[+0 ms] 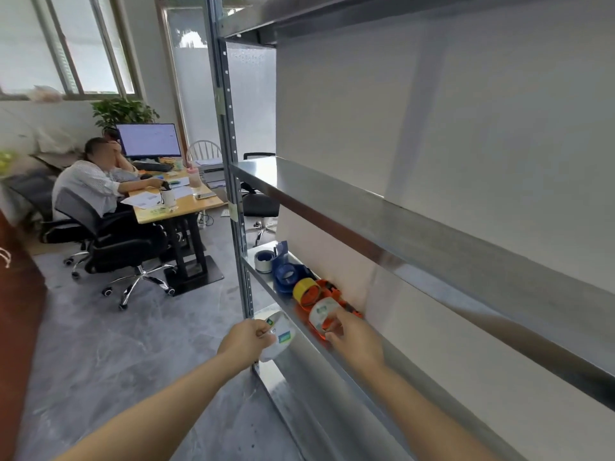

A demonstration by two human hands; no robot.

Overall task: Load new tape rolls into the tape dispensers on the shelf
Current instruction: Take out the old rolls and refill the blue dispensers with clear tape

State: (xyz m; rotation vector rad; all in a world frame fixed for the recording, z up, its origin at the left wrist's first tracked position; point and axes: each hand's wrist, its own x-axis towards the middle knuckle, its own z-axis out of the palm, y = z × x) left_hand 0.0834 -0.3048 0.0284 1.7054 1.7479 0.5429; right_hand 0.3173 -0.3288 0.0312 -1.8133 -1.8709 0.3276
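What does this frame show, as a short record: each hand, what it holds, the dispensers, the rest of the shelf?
left hand: grip on a white tape roll, off the shelf's front edge
right hand: grip on a second white roll, at the near orange dispenser
far orange dispenser: carries a yellow roll
blue dispenser: beyond the orange ones, no roll visible
grey roll: at the far end
shelf: low tier, metal

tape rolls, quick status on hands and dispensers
Left hand holds a white tape roll off the shelf edge. Right hand presses a second white roll onto the orange dispenser. Blue dispenser untouched. Nothing blocking.
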